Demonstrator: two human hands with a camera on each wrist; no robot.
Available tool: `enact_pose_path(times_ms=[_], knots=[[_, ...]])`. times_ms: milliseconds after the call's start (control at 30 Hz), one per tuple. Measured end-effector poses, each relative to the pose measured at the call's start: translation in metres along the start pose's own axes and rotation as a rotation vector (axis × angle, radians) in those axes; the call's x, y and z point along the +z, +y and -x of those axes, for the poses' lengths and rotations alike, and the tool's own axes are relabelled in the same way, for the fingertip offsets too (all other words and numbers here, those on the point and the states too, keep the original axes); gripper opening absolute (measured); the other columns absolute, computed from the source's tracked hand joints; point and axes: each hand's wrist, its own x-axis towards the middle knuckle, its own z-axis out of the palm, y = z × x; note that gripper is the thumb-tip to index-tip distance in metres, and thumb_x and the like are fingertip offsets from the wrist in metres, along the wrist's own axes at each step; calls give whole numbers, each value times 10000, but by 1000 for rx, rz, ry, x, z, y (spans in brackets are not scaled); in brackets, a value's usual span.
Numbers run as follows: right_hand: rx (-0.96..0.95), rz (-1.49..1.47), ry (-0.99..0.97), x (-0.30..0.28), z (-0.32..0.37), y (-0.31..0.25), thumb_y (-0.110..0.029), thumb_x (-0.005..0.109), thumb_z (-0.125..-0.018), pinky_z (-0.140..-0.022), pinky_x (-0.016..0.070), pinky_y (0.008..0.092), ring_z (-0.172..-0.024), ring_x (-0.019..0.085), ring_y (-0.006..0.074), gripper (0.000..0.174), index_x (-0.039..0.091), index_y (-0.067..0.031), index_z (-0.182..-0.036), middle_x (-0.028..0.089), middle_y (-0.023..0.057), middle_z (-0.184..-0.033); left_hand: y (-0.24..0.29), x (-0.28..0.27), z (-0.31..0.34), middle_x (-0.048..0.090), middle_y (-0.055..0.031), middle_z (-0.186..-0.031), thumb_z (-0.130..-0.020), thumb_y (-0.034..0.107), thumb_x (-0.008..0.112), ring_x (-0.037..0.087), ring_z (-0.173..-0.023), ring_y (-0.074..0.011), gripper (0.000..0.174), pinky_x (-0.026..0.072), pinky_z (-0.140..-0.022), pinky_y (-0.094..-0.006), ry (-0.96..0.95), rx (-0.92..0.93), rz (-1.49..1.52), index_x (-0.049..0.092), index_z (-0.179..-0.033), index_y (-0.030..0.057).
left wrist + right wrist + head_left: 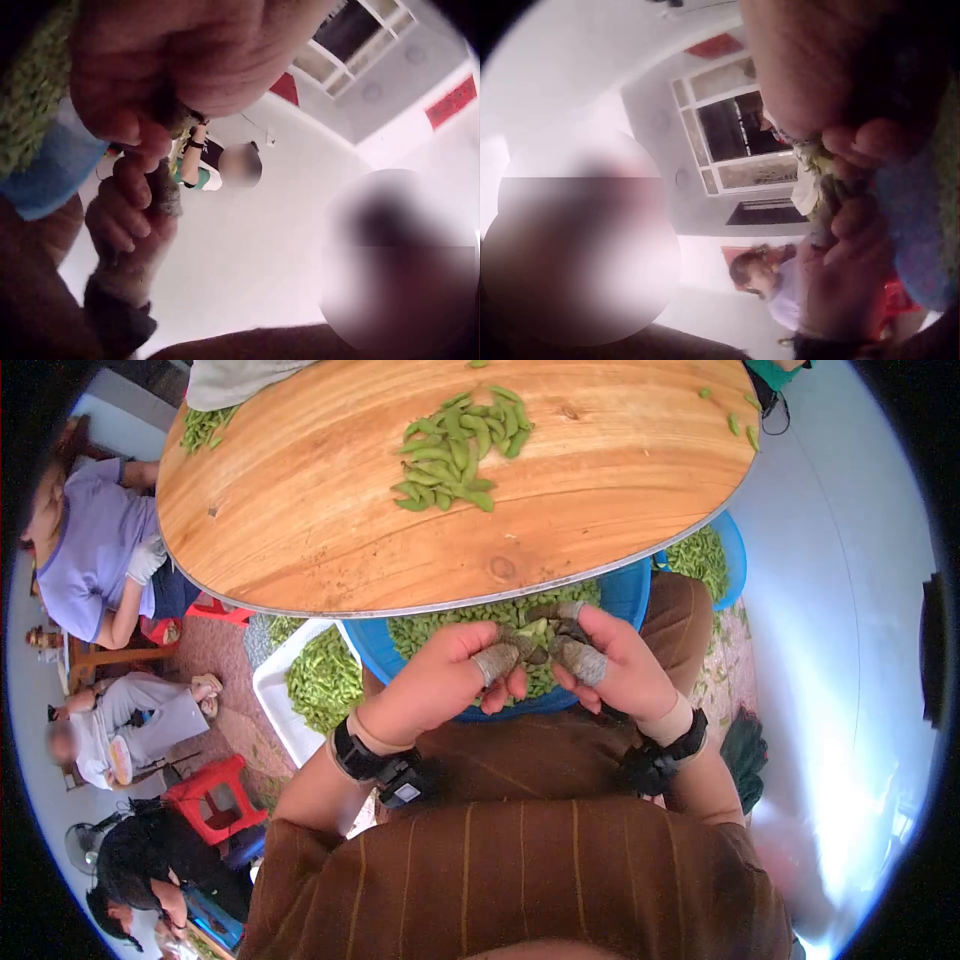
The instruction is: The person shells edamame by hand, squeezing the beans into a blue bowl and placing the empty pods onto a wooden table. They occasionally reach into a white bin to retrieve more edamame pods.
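Observation:
Both hands meet over a blue basin (372, 652) filled with green beans (430, 630). Between the fingertips is a green bean pod (540, 630), partly covered by the fingers. My left hand (455, 665) pinches it from one side, and my right hand (628, 665) pinches it from the other. Grey wraps cover the thumbs and some fingertips. In the left wrist view, the left hand (187, 64) looms close with the right hand (127, 214) beyond it. Pale green bits of the pod (817, 169) show between the hands in the right wrist view.
A wooden table (320, 500) overhangs the basin's far side, bearing a pile of pods (460, 450). A white tub (272, 678) of pods stands left, another blue basin (738, 555) right. Several people sit at the left, near a red stool (215, 795).

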Motion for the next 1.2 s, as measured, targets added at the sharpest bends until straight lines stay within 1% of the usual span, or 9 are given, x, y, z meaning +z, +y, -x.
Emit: enact_pose_path(times_ms=[67,133,233,333,533,800,1033,1133,1200], knots=[[-34,154,92,-7,-9,19,-173,606,-863,-423,389,250,-483,464,93,293,523,-34,-1107,534,18,-669,-7,2,-4,626,-44,-751,-931,120,481,550,-588,-88,145,441,-516,-235,51,15,-252,578,-884,23],[-528,626,292,-11,-22,37,-146,697,-736,-492,444,359,-531,556,247,328,528,-7,-979,565,118,-660,-13,7,-8,627,-105,-735,-866,71,530,584,-593,-188,78,466,-544,-313,114,152,-459,562,-877,1],[-492,888,352,-10,-21,32,-102,693,-662,-590,465,443,-652,579,392,288,509,0,-857,561,209,-686,-24,-3,-14,602,-91,-719,-836,17,510,578,-643,-185,71,468,-598,-320,179,470,-1066,576,-861,14],[-460,1021,332,-13,-24,33,-84,663,-640,-618,467,460,-708,565,432,245,496,-5,-800,560,229,-702,-28,-3,-14,591,-110,-718,-806,-1,510,571,-640,-191,103,459,-598,-325,176,450,-1072,583,-877,14],[-477,1172,313,-27,-40,41,-92,664,-651,-660,469,461,-778,578,415,248,534,5,-838,571,240,-786,-23,1,-4,598,-105,-729,-824,17,510,570,-648,-181,94,450,-587,-304,197,219,-641,594,-867,17],[-599,903,144,-17,-25,25,-130,684,-685,-691,486,438,-797,579,395,307,572,-7,-943,586,197,-813,-32,11,-1,620,-120,-751,-821,23,509,594,-685,-213,105,466,-626,-319,296,225,-908,599,-874,14],[-784,1096,335,-25,-31,37,-82,660,-693,-634,461,433,-748,568,396,187,573,-16,-845,563,195,-768,-24,23,15,631,-125,-708,-836,65,519,620,-663,-214,107,479,-602,-326,460,106,-903,607,-817,6],[-733,1013,235,-21,-23,28,-94,647,-720,-676,480,439,-778,576,396,209,541,3,-873,579,194,-816,-16,32,21,623,-126,-671,-840,78,534,614,-599,-203,111,479,-559,-327,515,-42,-858,606,-797,5],[-672,889,35,-19,-21,28,-122,642,-757,-697,479,427,-815,571,407,206,534,13,-868,589,203,-844,-25,36,22,622,-116,-658,-841,76,537,613,-583,-190,107,479,-544,-319,508,91,-964,603,-796,6]])
